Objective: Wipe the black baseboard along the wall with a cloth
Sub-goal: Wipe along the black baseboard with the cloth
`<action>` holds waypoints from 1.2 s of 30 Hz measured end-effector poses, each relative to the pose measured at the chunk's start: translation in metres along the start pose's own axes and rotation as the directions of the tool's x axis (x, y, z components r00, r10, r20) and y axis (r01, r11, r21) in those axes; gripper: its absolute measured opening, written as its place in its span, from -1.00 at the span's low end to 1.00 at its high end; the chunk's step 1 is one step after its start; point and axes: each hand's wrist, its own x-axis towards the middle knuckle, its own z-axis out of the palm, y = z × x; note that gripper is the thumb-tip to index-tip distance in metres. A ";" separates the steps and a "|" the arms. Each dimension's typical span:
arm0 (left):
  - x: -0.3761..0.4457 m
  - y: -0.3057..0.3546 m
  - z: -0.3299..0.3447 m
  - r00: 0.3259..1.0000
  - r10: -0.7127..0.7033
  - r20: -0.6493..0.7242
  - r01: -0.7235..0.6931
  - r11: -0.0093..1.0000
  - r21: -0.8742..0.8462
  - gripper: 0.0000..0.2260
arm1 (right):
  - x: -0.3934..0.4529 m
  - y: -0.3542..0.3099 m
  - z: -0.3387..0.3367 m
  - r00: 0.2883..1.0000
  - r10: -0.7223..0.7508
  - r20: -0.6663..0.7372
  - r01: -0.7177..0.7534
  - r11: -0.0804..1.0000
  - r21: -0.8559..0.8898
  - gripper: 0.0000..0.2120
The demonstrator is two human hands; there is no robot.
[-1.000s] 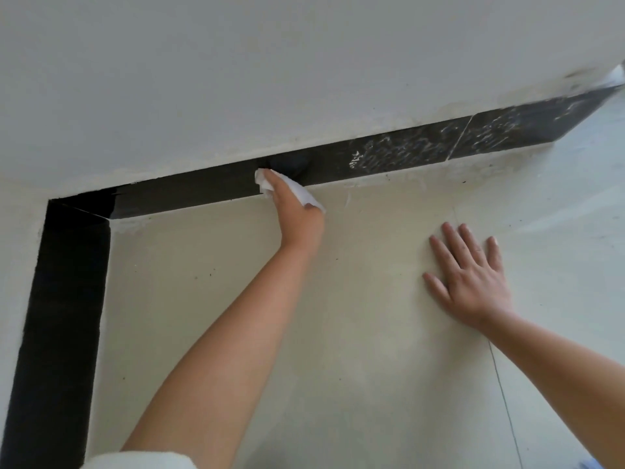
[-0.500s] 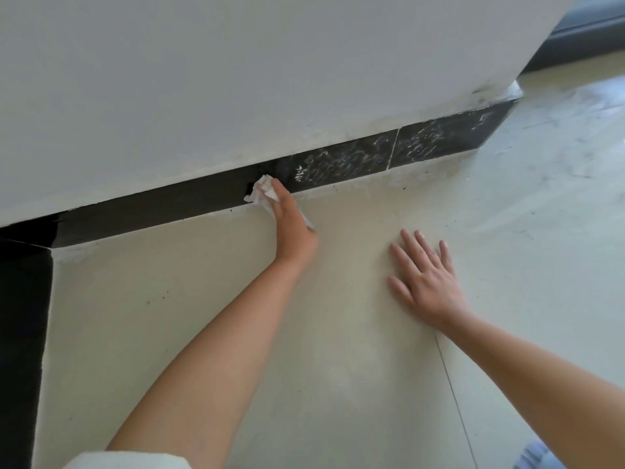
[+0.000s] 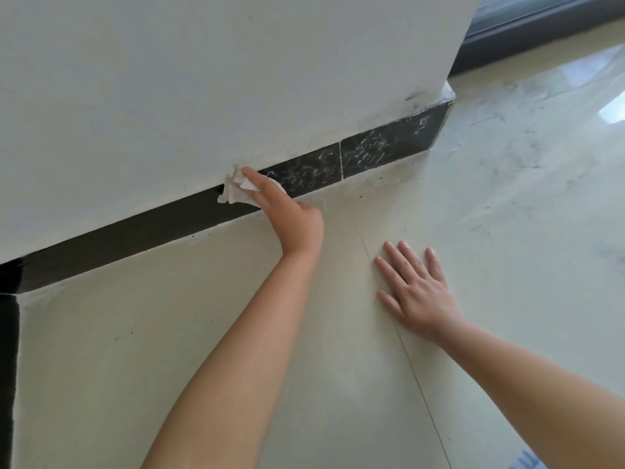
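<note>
The black baseboard [image 3: 135,231] runs along the foot of the white wall [image 3: 203,96], slanting up to the right. My left hand [image 3: 291,218] holds a crumpled white cloth [image 3: 231,192] against the baseboard, with the index finger stretched over it. Left of the cloth the baseboard is plain black. To the right, the dusty stretch [image 3: 378,150] carries white smears up to the wall's outer corner. My right hand [image 3: 416,292] lies flat on the floor with its fingers spread, holding nothing.
The pale tiled floor [image 3: 169,333] fills the lower view, and a tile joint passes under my right hand. A second black baseboard strip [image 3: 6,367] runs down the left edge. Beyond the wall's corner lies a dark frame [image 3: 541,22] and glossy floor.
My left hand has slid the cloth to the right along the baseboard, close to the smeared section. The view has swung right, showing the wall's end corner. My right hand stays flat on the floor.
</note>
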 end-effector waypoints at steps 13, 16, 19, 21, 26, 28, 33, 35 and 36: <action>-0.004 -0.024 0.009 0.977 -0.209 0.042 0.204 0.974 0.102 -0.34 | -0.005 0.002 0.000 0.997 -0.013 -0.077 0.007 0.997 -0.077 -0.49; -0.011 -0.012 0.022 0.971 -0.218 0.102 0.206 0.972 0.110 -0.35 | -0.006 0.005 -0.001 1.000 -0.003 -0.017 0.002 0.998 -0.061 -0.49; -0.018 0.000 0.033 0.955 -0.253 0.152 0.250 0.967 0.038 -0.37 | -0.006 0.011 -0.001 0.996 0.001 0.091 0.000 1.000 -0.010 -0.40; -0.018 0.005 0.032 0.972 -0.196 0.129 0.195 0.981 0.017 -0.36 | -0.007 0.013 0.000 0.996 -0.015 0.086 0.015 1.000 -0.001 -0.39; -0.011 0.001 0.018 0.993 -0.121 0.010 0.121 0.993 0.015 -0.34 | -0.008 0.017 -0.007 0.991 -0.029 0.130 0.039 0.997 -0.070 -0.24; -0.009 -0.002 0.015 0.991 -0.130 0.019 0.130 0.991 0.037 -0.35 | -0.005 0.024 -0.014 0.986 -0.055 0.157 0.074 0.990 -0.118 -0.26; -0.007 0.013 0.011 0.967 -0.253 0.043 0.248 0.964 0.091 -0.33 | 0.006 0.075 -0.040 0.975 -0.080 0.205 0.110 0.984 -0.137 -0.46; -0.007 0.023 0.015 0.946 -0.324 0.032 0.321 0.944 0.078 -0.33 | 0.010 0.088 -0.051 0.971 -0.098 0.219 0.132 0.980 -0.146 -0.45; -0.008 0.028 0.019 0.934 -0.355 0.025 0.352 0.933 0.077 -0.32 | 0.010 0.093 -0.053 0.969 -0.103 0.224 0.138 0.979 -0.148 -0.44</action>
